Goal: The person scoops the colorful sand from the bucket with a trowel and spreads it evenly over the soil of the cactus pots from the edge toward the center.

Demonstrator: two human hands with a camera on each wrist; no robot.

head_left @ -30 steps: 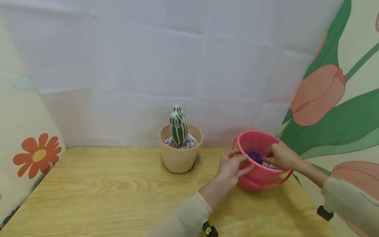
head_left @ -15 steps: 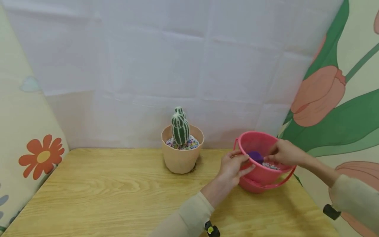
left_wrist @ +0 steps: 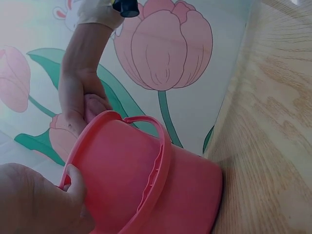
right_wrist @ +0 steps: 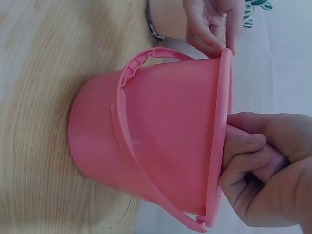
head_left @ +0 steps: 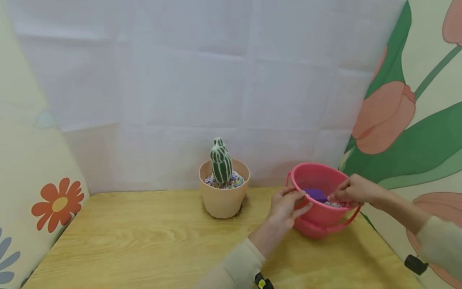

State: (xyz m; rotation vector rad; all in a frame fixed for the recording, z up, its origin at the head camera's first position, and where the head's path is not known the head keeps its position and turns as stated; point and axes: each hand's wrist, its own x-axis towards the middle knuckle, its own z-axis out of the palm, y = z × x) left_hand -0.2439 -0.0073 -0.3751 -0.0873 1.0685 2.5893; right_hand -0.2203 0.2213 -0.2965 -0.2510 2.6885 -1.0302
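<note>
A pink bucket (head_left: 314,216) stands at the right of the table, its handle hanging down at the front. My left hand (head_left: 283,206) pinches the near left rim, thumb and fingers on either side of the wall. My right hand (head_left: 355,190) reaches over the right rim, fingers curled round the pink handle (right_wrist: 265,168) of a small shovel. The shovel's purple blade (head_left: 315,195) shows inside the bucket, beside multicoloured gravel (head_left: 333,204). How deep the gravel lies is hidden by the bucket wall.
Left of the bucket, a peach flowerpot (head_left: 221,202) holds a green-and-white striped cactus (head_left: 221,168) set in colourful gravel (head_left: 236,180). The wooden table (head_left: 144,241) backs onto a white sheet (head_left: 187,88). A wall with painted flowers (head_left: 388,114) borders the right side.
My right hand has moved a little to the right and nearer the bucket's right rim, and more of the purple blade shows. The left hand keeps its hold. The whole view has shifted slightly.
</note>
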